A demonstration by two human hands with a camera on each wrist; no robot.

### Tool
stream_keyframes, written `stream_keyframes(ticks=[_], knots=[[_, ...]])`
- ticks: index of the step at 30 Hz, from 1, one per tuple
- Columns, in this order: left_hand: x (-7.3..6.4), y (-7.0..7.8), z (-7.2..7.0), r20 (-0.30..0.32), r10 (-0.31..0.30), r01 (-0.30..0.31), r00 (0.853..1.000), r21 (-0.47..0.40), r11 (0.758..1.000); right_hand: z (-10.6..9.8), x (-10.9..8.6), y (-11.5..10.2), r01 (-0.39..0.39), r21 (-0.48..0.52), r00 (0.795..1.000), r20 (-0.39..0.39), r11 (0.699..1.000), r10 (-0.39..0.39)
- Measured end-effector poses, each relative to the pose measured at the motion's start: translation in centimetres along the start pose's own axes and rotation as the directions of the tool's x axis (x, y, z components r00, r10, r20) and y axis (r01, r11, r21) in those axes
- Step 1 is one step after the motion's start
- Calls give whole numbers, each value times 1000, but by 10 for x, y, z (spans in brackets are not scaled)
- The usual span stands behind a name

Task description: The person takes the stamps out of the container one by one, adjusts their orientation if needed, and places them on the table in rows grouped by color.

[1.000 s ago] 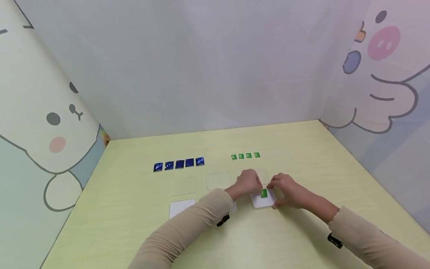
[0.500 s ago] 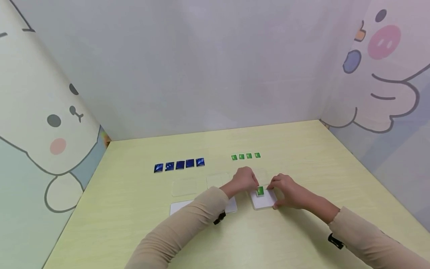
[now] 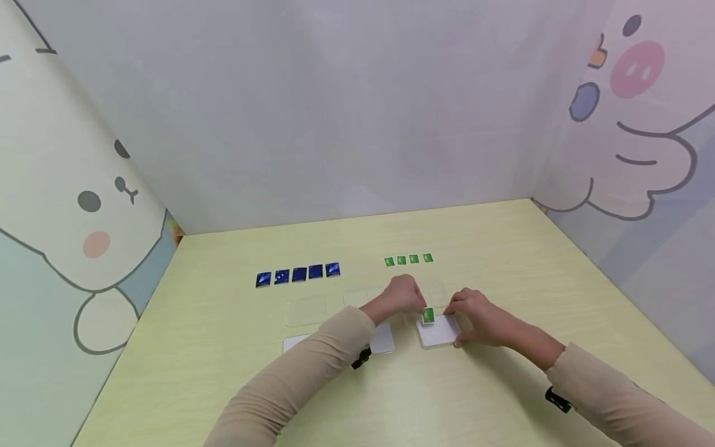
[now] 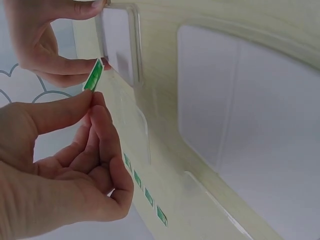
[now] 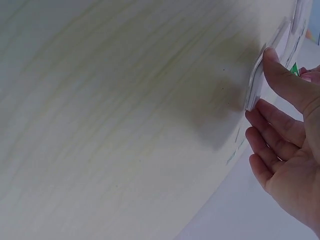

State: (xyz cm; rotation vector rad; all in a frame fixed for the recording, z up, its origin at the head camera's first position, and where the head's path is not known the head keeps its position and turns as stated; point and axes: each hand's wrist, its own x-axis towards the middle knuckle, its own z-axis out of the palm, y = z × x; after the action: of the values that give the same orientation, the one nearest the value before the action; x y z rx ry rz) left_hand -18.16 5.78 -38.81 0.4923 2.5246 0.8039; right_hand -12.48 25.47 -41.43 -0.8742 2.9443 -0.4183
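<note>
Between thumb and index finger, my left hand (image 3: 403,295) pinches a small green card (image 4: 94,76) with a white border, tilted up over the far left corner of a shallow clear case (image 3: 438,336). That case lies on the table with a white surface inside. My right hand (image 3: 479,318) steadies it by the right side, thumb at the near corner and fingertips at the far edge. The right wrist view catches the right thumb (image 5: 277,70) on the case's rim, the other fingers curved below it.
Several green cards (image 3: 414,259) form a row at the back right, and several dark blue cards (image 3: 299,274) another to their left. Transparent lids (image 3: 306,310) lie in front of the rows. More white-filled cases (image 3: 383,339) sit nearer, partly hidden by the left sleeve.
The left hand has carried the green card leftward and slightly away, from over the middle of the case to its far left corner. My right hand has stayed in place.
</note>
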Motion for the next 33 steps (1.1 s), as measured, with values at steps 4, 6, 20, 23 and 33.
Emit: stream_keyframes(ticks=[4, 6, 20, 23, 33], knots=[[0, 0, -4, 21, -9, 8, 1000, 22, 1000, -1, 0, 0, 7, 4, 1000, 0, 1000, -7], [2, -1, -6, 36, -16, 14, 999, 41, 999, -1, 0, 0, 12, 5, 1000, 1, 1000, -12], [7, -5, -17, 80, -40, 32, 996, 89, 995, -2, 0, 0, 32, -8, 999, -1, 999, -32], [6, -7, -19, 81, -19, 15, 997, 53, 998, -2, 0, 0, 26, -3, 1000, 4, 1000, -26], [-2, -12, -25, 84, 16, -16, 996, 5, 1000, -3, 1, 0, -2, 10, 1000, 26, 1000, 2]])
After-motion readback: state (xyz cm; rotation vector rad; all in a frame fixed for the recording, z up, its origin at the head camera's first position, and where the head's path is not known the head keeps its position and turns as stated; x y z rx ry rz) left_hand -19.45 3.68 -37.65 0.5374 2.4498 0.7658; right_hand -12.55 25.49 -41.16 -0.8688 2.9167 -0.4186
